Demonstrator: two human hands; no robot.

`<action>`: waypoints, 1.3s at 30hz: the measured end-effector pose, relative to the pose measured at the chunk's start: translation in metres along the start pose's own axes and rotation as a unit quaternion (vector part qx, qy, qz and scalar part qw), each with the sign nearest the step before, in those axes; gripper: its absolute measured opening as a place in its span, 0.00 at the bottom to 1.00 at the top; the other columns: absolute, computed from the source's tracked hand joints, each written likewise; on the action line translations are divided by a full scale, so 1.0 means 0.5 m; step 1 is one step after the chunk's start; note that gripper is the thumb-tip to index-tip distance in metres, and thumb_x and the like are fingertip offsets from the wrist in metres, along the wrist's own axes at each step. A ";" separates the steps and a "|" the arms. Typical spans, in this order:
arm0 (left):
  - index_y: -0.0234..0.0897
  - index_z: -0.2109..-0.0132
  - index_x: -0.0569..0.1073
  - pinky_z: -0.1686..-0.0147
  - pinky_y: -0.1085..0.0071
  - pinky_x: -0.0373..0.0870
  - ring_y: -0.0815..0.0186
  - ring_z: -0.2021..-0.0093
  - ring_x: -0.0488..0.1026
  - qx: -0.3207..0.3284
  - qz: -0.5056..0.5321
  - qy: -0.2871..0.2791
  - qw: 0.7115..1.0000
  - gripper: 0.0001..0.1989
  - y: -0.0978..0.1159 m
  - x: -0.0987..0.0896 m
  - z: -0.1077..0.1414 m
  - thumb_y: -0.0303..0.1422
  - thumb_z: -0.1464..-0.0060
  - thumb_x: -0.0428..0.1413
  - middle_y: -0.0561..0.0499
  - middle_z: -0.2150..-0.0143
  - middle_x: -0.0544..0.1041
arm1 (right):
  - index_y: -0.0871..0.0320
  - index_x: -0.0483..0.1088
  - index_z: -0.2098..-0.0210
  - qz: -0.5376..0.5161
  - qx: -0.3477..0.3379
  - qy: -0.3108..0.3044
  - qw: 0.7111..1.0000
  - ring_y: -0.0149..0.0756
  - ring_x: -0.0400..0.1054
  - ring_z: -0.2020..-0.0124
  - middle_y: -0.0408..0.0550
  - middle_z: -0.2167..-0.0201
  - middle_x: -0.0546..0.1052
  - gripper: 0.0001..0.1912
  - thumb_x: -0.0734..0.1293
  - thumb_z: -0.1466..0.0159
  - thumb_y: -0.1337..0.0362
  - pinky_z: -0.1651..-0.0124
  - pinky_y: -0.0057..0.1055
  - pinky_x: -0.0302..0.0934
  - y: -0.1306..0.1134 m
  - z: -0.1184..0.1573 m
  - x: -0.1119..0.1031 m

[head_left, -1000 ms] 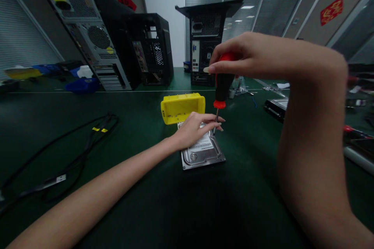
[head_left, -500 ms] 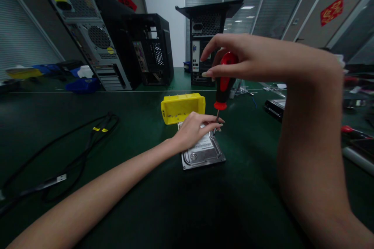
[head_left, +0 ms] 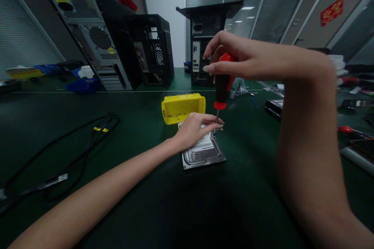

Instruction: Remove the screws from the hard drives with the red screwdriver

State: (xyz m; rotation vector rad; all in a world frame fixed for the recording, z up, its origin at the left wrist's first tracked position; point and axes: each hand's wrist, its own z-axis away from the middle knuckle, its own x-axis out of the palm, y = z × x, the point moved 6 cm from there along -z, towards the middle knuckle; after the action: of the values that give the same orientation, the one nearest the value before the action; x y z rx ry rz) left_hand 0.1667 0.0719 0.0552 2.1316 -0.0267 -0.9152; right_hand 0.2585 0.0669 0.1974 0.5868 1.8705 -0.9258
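A silver hard drive (head_left: 204, 157) lies flat on the dark green table, its label partly covered by my left hand (head_left: 193, 130). The left thumb and forefinger are closed around the shaft of a red and black screwdriver (head_left: 222, 89) near its tip. The screwdriver stands nearly upright, with its tip at the drive's right side; the exact contact point is too small to make out. From above, my right hand (head_left: 241, 58) grips the top of the handle with bent fingers. Just behind the drive sits a yellow bin (head_left: 184, 105) with small dark bits inside, probably screws.
Black cables (head_left: 84, 151) loop across the left of the table. At the back stand computer towers (head_left: 102, 39), and a blue tray (head_left: 83, 85) is beside the left one. Another drive (head_left: 273, 108) and a red-handled tool (head_left: 346, 129) lie at right.
My right hand has turned slightly around the screwdriver handle, and its forearm has shifted a little left. The left hand and the hard drive stay in place.
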 end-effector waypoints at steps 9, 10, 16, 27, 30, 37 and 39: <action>0.36 0.60 0.80 0.59 0.70 0.71 0.64 0.61 0.78 -0.016 -0.006 0.042 0.999 0.09 -0.021 -0.003 0.002 0.34 0.43 0.57 0.49 0.61 0.82 | 0.56 0.62 0.48 0.115 0.023 0.028 0.993 0.36 0.68 0.62 0.49 0.58 0.73 0.24 0.64 0.39 0.50 0.69 0.26 0.58 -0.006 -0.004 0.004; 0.36 0.60 0.80 0.60 0.70 0.71 0.64 0.61 0.78 -0.019 -0.008 0.043 0.999 0.09 -0.020 -0.004 0.002 0.34 0.43 0.58 0.49 0.61 0.82 | 0.55 0.61 0.47 0.109 0.019 0.017 0.994 0.36 0.68 0.61 0.48 0.57 0.73 0.24 0.63 0.38 0.51 0.68 0.26 0.59 -0.005 -0.002 0.003; 0.35 0.59 0.80 0.61 0.70 0.71 0.64 0.62 0.78 -0.024 -0.005 0.040 0.999 0.09 -0.017 -0.003 0.002 0.33 0.45 0.59 0.48 0.61 0.82 | 0.52 0.62 0.46 0.082 0.006 -0.020 0.996 0.36 0.69 0.59 0.47 0.55 0.73 0.21 0.63 0.37 0.55 0.66 0.26 0.61 0.002 0.007 -0.003; 0.35 0.55 0.78 0.58 0.70 0.72 0.65 0.59 0.78 -0.017 0.015 0.041 0.999 0.10 -0.015 -0.004 0.002 0.31 0.45 0.59 0.48 0.59 0.82 | 0.59 0.70 0.59 0.146 0.011 0.020 0.989 0.32 0.68 0.68 0.47 0.66 0.74 0.23 0.62 0.39 0.44 0.73 0.25 0.56 -0.007 -0.006 0.001; 0.34 0.55 0.78 0.58 0.71 0.72 0.65 0.59 0.78 -0.018 0.024 0.044 0.999 0.11 -0.014 -0.004 0.002 0.31 0.45 0.59 0.48 0.60 0.82 | 0.58 0.67 0.54 0.102 0.033 0.001 0.994 0.32 0.70 0.66 0.46 0.62 0.73 0.22 0.57 0.35 0.47 0.71 0.24 0.62 0.004 -0.005 0.003; 0.34 0.54 0.78 0.57 0.70 0.72 0.65 0.60 0.78 -0.003 0.025 0.039 0.999 0.11 -0.013 -0.004 0.000 0.30 0.45 0.59 0.48 0.60 0.82 | 0.49 0.60 0.47 0.073 0.018 -0.013 0.997 0.27 0.71 0.69 0.41 0.63 0.71 0.15 0.58 0.33 0.56 0.72 0.21 0.64 0.005 0.004 -0.003; 0.35 0.54 0.77 0.57 0.70 0.72 0.65 0.60 0.78 -0.002 0.026 0.038 0.999 0.11 -0.013 -0.004 0.001 0.30 0.45 0.59 0.48 0.60 0.82 | 0.50 0.62 0.50 0.095 0.014 -0.011 0.995 0.28 0.70 0.69 0.42 0.62 0.72 0.15 0.59 0.34 0.53 0.72 0.22 0.64 0.000 0.004 -0.003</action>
State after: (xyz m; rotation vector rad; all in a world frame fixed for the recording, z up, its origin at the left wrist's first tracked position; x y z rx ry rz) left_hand 0.1629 0.0766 0.0518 2.1513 -0.0410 -0.8023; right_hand 0.2602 0.0652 0.1983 0.7534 1.7500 -0.8304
